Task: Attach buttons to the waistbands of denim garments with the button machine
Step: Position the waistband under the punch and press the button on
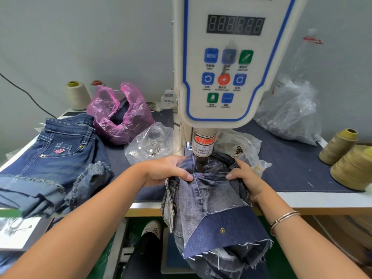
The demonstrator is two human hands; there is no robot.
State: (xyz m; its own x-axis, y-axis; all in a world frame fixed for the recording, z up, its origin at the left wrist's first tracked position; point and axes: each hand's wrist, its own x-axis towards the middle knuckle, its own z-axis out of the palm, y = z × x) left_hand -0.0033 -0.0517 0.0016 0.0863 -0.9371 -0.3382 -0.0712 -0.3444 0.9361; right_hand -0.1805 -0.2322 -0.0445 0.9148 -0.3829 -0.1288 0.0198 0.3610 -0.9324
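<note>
Both hands hold one denim garment [209,198] at the centre of the frame, under the head of the button machine [227,63]. The left hand [167,170] pinches the waistband with thumb on top; the right hand [244,176] grips the other side with curled fingers. A small red light dot lies on the waistband between the thumbs. Left of the machine, a clear bag [150,143] contains small metal pieces, perhaps buttons. Behind it a pink bag [118,113] holds something dark. At the right, another clear bag [291,113] stands; its content is not clear. Finished denim shorts [60,156] lie at the left on the table [302,160].
</note>
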